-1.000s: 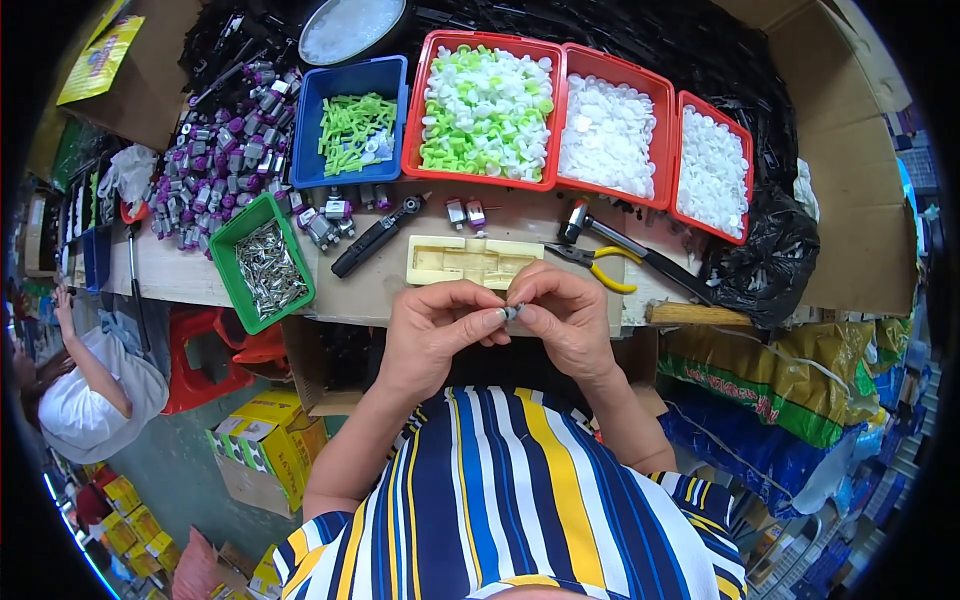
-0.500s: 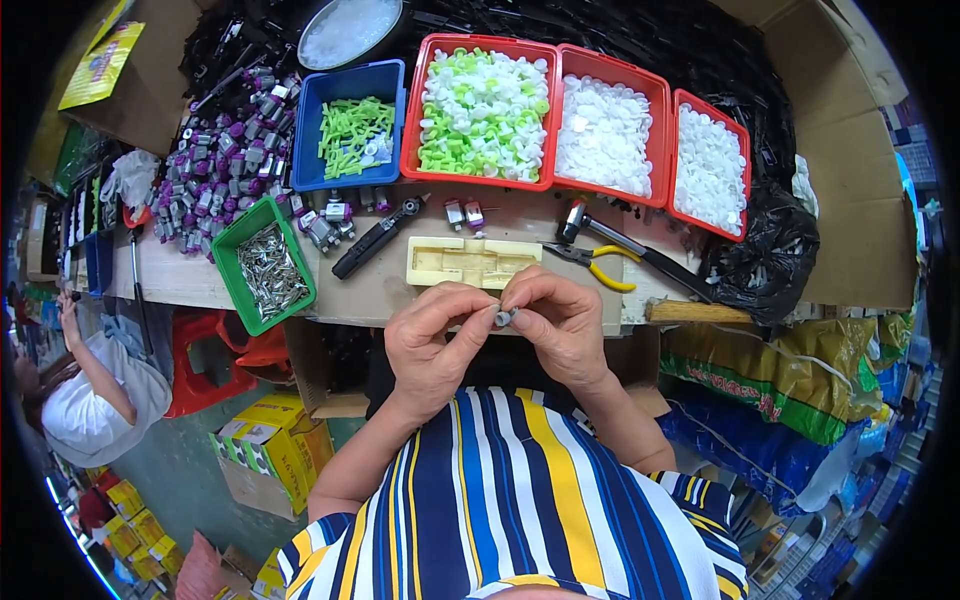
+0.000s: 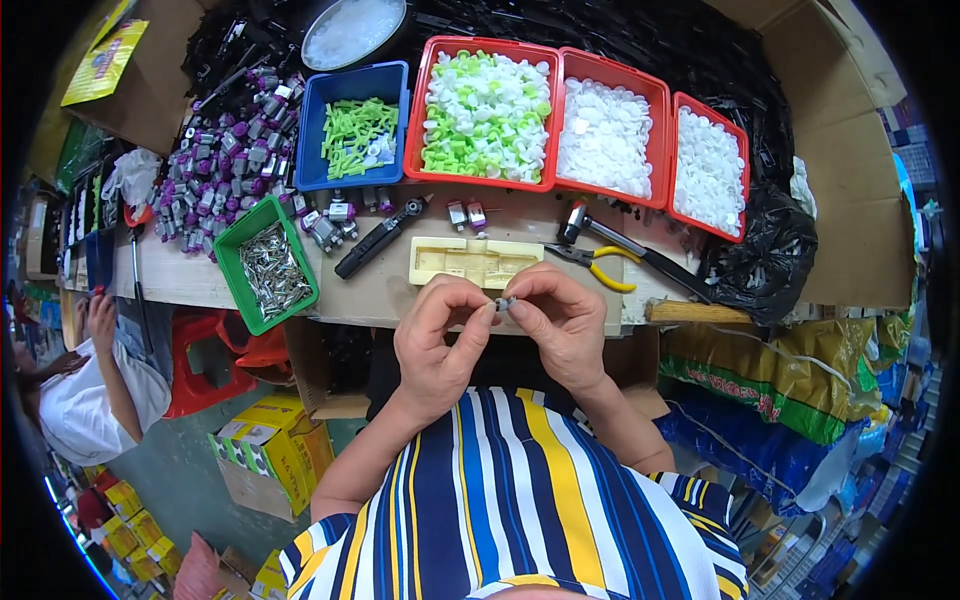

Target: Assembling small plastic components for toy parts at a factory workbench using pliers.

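Note:
Between the fingertips of both hands is a small grey part (image 3: pixel 503 304), too small to name. My left hand (image 3: pixel 440 335) pinches it from one side, and my right hand (image 3: pixel 560 325) pinches it from the other. Just beyond my fingers lies a cream plastic fixture (image 3: pixel 475 262) with a recess in it. Pliers with yellow handles (image 3: pixel 607 268) and a hammer (image 3: pixel 640 250) rest to its right. On its left is a black screwdriver-like tool (image 3: pixel 380 238). Two small silver-and-purple motors (image 3: pixel 467 214) stand behind the fixture.
A green bin (image 3: pixel 268 265) of metal parts and a blue bin (image 3: pixel 352 125) of green pieces stand left. Red bins (image 3: pixel 553 120) of green and white plastic pieces line the back. Many motors (image 3: pixel 225 170) are heaped far left. A co-worker (image 3: pixel 105 375) is at the left edge.
The small grey part has turned slightly between my fingertips, while my hands stay nearly in place. At the left, the co-worker's arm has moved.

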`<state>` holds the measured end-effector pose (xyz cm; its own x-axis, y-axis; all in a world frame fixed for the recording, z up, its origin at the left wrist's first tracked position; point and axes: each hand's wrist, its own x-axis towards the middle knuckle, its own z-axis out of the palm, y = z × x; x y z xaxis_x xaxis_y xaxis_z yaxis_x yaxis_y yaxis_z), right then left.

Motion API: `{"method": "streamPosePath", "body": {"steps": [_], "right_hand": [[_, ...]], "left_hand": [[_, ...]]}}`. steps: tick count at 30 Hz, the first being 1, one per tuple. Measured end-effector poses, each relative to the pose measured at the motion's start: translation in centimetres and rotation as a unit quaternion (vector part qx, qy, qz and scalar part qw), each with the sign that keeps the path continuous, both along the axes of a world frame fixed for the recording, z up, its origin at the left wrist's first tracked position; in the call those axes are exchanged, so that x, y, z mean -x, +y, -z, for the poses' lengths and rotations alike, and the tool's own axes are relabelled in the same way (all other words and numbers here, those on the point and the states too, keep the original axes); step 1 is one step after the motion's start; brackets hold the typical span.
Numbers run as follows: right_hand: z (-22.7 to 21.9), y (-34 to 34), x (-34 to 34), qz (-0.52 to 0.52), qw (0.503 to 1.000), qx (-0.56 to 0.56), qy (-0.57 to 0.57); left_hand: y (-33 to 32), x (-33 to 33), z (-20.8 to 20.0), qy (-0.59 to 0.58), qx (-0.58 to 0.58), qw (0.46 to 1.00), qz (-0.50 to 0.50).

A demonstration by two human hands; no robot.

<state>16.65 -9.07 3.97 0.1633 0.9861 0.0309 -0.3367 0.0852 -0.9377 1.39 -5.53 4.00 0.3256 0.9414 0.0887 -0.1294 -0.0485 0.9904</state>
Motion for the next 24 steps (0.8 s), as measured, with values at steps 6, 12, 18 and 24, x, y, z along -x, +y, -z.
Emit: {"method": "streamPosePath", "body": {"steps": [6,12,18,24], "right_hand": [[0.4,0.0,0.0,-0.001,1.000,-0.010,-0.015],[0.5,-0.1,-0.4,-0.018,0.999,0.014,0.041],[0.5,0.2,-0.7,-0.103,0.988,0.003,0.112],[1.9,0.3,-0.6,-0.062,0.976,0.071,0.196]], "left_hand": [[0.3,0.1,-0.5,0.126,-0.134,0.983,-0.025],[0.8,0.5,0.1,-0.128,0.197,0.970,0.057],[1.8,1.2,0.4,-0.178,0.291,0.930,0.139],[2.5,2.2,0.3,-0.026,0.146,0.989,0.022]]}}
